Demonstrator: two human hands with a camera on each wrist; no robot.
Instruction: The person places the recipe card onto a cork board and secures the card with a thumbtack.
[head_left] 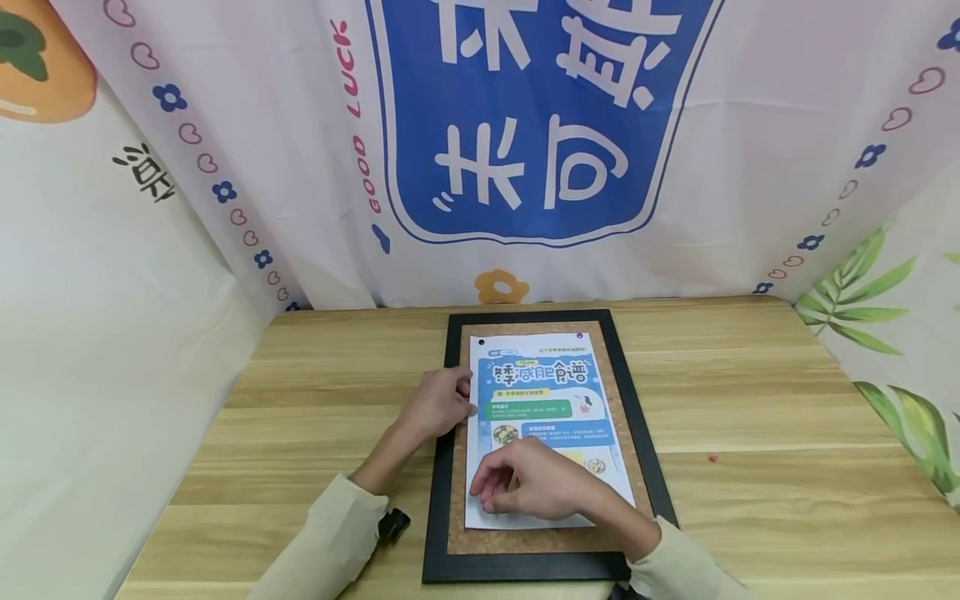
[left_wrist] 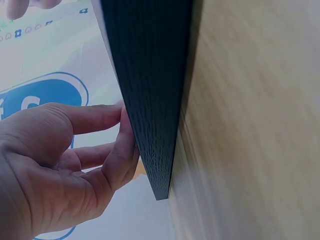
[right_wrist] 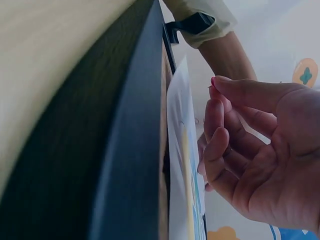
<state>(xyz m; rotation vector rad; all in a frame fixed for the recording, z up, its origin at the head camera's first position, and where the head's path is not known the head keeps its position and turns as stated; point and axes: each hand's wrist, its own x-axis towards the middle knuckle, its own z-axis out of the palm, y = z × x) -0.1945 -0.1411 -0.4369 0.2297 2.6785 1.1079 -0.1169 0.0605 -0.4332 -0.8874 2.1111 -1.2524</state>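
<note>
A printed sheet [head_left: 487,483] with a blue and white design lies on a cork board [head_left: 540,543] inside a black frame [head_left: 438,508]. A black pin [head_left: 482,342] sits at its upper left corner and a purple pin [head_left: 580,336] at its upper right. My left hand [head_left: 435,404] rests over the frame's left side, fingertips at the sheet's left edge. Over the lower part of the sheet, my right hand [head_left: 536,482] pinches a small pink push pin [right_wrist: 213,81] between thumb and forefinger, its point showing in the right wrist view.
A small red pin [head_left: 713,457] lies on the wooden table [head_left: 750,392] to the right of the frame. Behind the table hangs a printed curtain [head_left: 315,208], with more pale cloth at both sides. Dark straps [head_left: 393,525] show at the wrists.
</note>
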